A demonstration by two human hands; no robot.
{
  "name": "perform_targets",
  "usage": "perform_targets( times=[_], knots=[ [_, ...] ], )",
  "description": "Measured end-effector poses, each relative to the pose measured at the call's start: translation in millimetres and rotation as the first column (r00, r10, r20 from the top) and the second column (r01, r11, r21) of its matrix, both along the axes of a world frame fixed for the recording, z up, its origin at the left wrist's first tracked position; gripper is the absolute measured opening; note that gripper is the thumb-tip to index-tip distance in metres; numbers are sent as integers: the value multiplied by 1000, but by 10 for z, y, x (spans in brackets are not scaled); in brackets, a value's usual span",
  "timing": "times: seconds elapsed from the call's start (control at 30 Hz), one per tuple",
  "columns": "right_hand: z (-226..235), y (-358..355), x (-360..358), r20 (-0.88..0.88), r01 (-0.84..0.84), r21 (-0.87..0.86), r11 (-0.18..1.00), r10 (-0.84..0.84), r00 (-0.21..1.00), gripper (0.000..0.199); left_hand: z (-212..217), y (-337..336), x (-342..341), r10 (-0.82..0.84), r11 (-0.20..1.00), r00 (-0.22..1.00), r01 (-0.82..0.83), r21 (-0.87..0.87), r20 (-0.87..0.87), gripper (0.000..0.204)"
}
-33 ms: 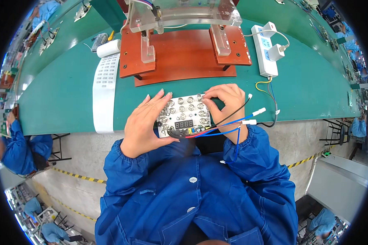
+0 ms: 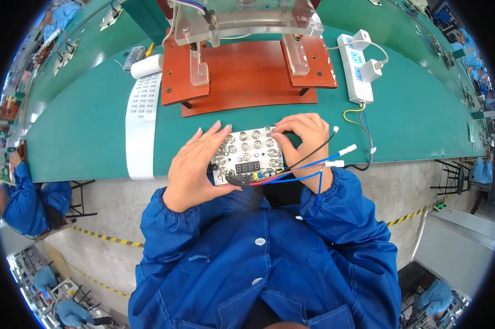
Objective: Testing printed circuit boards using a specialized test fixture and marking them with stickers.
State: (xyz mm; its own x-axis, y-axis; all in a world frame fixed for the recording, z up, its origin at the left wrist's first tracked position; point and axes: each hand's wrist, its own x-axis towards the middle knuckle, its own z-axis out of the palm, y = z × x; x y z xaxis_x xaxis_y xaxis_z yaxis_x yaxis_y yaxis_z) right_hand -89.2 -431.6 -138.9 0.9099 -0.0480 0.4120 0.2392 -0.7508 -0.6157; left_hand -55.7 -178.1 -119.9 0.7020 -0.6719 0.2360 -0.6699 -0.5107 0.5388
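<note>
A white circuit board (image 2: 240, 155) is held at the table's near edge, its face up. Rows of round metal spring-like parts stand on it, and a small black digit display (image 2: 247, 167) sits near its lower side. My left hand (image 2: 191, 167) grips the left side, thumb along the lower edge and fingers over the upper left corner. At the upper right corner, my right hand (image 2: 307, 136) pinches the board between thumb and fingers. Black, red and blue wires (image 2: 299, 176) run from the lower edge across my right wrist, ending in white connectors (image 2: 335, 163).
Beyond the board stands a red-brown fixture (image 2: 247, 77) with a clear plastic block (image 2: 253, 22) above it. A label roll (image 2: 144, 104) unrolls at left towards the table edge. At right lies a white power strip (image 2: 356, 71) with plugs and a cable. Co-workers sit farther off.
</note>
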Motion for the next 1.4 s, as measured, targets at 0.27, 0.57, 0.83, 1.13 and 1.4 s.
perform_targets(
  times=[0.27,0.57,0.83,1.13,1.4],
  knots=[
    [-14,-11,-70,69,16,-56,998,-13,998,23,-4,-10,-23,3,1000,1000,-3,-9,24,103],
    [114,38,-294,13,-121,-167,979,125,992,37,30,33,-21,5,1000,1000,-5,-2,-7,103],
    [49,49,-330,1,-28,-264,964,29,1000,42,18,-25,-60,13,1000,1000,-13,-6,-6,101],
    [-37,-64,-309,61,-192,17,981,191,980,38,373,-119,-360,135,977,982,-154,147,130,101],
    [-8,-127,-315,86,-182,68,981,176,981,29,487,-247,-423,-149,975,977,119,-187,-155,19]
  ],
)
